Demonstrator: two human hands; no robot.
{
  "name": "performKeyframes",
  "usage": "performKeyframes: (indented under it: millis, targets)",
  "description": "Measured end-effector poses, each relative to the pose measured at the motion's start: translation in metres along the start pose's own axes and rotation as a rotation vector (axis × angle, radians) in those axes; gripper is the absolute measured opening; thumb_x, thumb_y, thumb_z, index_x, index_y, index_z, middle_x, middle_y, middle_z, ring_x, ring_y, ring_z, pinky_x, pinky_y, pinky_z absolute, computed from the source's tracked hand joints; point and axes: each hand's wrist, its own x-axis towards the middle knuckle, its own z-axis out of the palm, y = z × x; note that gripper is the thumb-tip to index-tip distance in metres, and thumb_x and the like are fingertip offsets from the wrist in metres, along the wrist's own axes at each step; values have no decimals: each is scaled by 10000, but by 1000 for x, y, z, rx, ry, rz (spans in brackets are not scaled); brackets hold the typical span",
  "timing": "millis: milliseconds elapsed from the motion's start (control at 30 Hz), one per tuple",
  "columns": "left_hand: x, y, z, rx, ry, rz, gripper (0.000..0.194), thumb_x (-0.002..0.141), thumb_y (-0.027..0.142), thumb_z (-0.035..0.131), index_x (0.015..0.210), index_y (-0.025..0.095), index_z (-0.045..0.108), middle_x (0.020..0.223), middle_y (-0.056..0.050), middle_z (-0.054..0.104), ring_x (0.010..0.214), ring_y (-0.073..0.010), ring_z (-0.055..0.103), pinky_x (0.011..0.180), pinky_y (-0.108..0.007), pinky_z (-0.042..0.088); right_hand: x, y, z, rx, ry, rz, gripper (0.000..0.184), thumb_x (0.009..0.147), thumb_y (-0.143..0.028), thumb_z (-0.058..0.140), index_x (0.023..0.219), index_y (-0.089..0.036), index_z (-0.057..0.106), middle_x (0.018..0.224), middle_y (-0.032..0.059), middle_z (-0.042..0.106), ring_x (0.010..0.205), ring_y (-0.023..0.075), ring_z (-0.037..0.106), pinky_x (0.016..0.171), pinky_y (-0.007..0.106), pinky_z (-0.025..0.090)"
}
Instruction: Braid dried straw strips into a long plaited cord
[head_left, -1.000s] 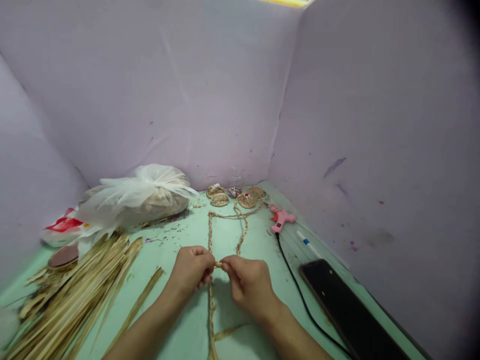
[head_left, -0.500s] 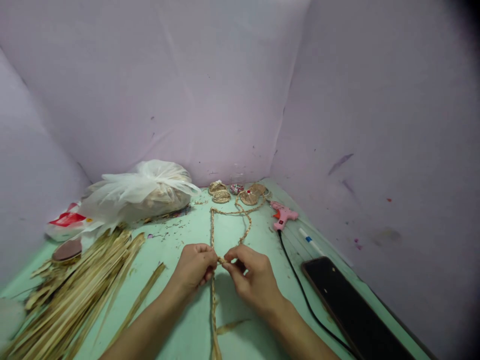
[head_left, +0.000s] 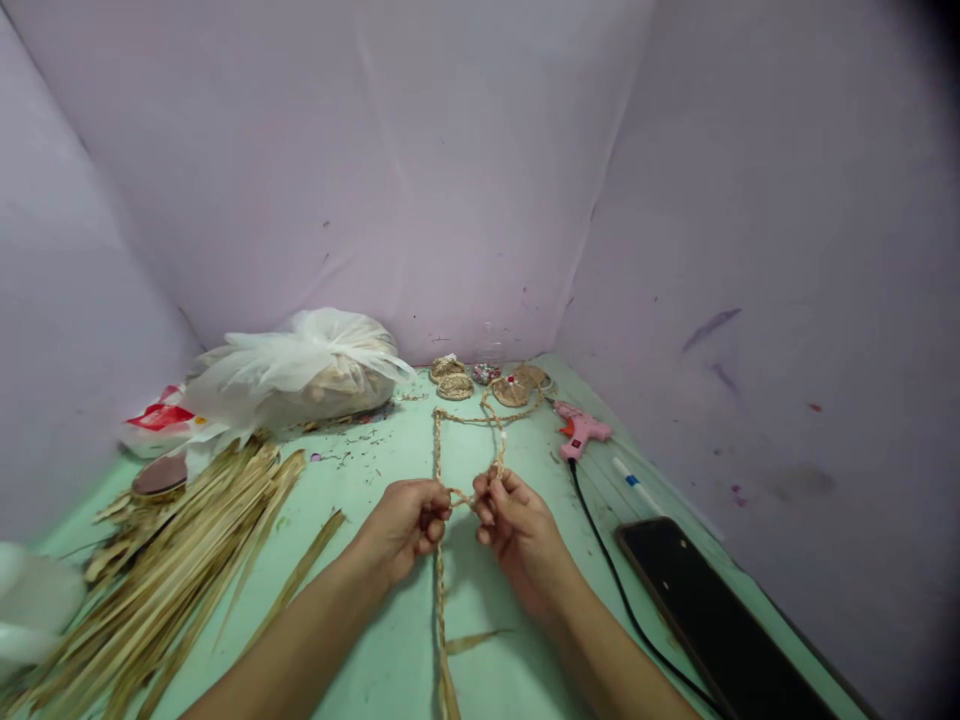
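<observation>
A long tan braided cord [head_left: 439, 450] of dried plant fibre runs along the green tabletop, bends at the far end and loops back toward my hands. My left hand [head_left: 415, 520] pinches one part of the cord, next to the straight length that passes beneath. With its fingers curled, my right hand [head_left: 517, 520] grips the cord a short way to the right. A short stretch of cord spans the gap between both hands. Near me, the straight length ends in loose, unbraided strands [head_left: 448, 690].
Dried leaf strips [head_left: 187, 570] lie at left, before a tied white plastic bag [head_left: 307, 370]. Coiled woven pieces [head_left: 454, 386] sit at the back. On the right are a pink glue gun [head_left: 581, 428] with black cable, a marker [head_left: 637, 484] and a black phone [head_left: 712, 610].
My hands have moved slightly apart, with more cord showing between them. My right hand has turned, its fingers now curled upward around the cord. The view has shifted a little.
</observation>
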Motion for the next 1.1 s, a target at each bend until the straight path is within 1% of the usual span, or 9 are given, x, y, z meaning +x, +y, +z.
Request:
performKeyframes:
  millis: [200, 333, 433, 500, 633, 767, 833, 900, 1100]
  targets:
    - [-7, 0, 5, 235, 45, 301, 122, 565, 210, 550, 661, 140, 521, 444, 57, 460, 327, -45, 364, 314, -167, 255, 4, 7, -10, -583, -39, -38, 297, 787, -464, 421, 778, -172, 475, 701, 0, 535, 389, 53, 420, 384, 194, 339]
    - [-17, 5, 6, 296, -86, 342, 262, 567, 231, 587, 803, 119, 573, 562, 29, 517, 388, -56, 428, 354, -182, 317, 6, -2, -16, -853, 3, -163, 355, 806, -434, 383, 582, -165, 448, 464, -21, 462, 442, 95, 458, 469, 214, 366]
    - [-20, 12, 1, 320, -51, 322, 259, 566, 213, 598, 803, 112, 590, 530, 27, 503, 396, -56, 427, 364, -177, 315, 28, -31, -29, -1066, 316, -442, 330, 834, -375, 324, 679, -155, 515, 611, 28, 538, 581, 138, 514, 557, 251, 397]
    - [-21, 17, -4, 350, 40, 300, 195, 568, 178, 582, 751, 114, 591, 502, 25, 499, 385, -55, 415, 360, -174, 296, 46, -56, -39, -1324, 404, -566, 238, 813, -267, 368, 912, -145, 547, 889, 94, 575, 786, 187, 545, 669, 299, 411]
    - [-29, 17, -15, 504, 152, 245, 89, 581, 169, 556, 652, 129, 592, 457, 18, 495, 368, -65, 404, 360, -180, 255, 47, -89, -50, -1733, 532, -322, 413, 633, -131, 536, 1042, -79, 538, 1165, 234, 445, 838, 278, 556, 670, 377, 412]
    - [-50, -8, -19, 790, 139, 144, 331, 596, 395, 595, 405, 144, 494, 325, 29, 368, 318, -56, 298, 357, -207, 166, 2, -63, -44, -1475, 372, -416, 277, 695, -178, 478, 942, -167, 603, 959, 125, 595, 721, 210, 582, 586, 323, 439]
    - [-60, -26, -16, 899, 107, 120, 402, 559, 454, 613, 357, 151, 442, 317, 44, 293, 327, -49, 238, 363, -220, 121, -18, -37, -36, -1143, 173, -135, 215, 730, -206, 439, 850, -157, 610, 787, 84, 630, 534, 143, 569, 475, 266, 434]
    - [-67, -42, -13, 946, 111, 136, 390, 554, 447, 612, 365, 155, 435, 336, 49, 278, 343, -50, 221, 366, -224, 112, -31, -14, -28, -848, 106, 66, 172, 725, -192, 447, 802, -141, 593, 755, 65, 633, 442, 93, 534, 413, 219, 419]
    - [-70, -56, -11, 628, -3, -21, 199, 611, 304, 548, 487, 156, 501, 355, 33, 403, 302, -62, 303, 333, -201, 177, -50, 4, -9, -548, -24, 311, 126, 700, -136, 490, 800, -135, 567, 785, 47, 648, 336, 39, 452, 319, 183, 380]
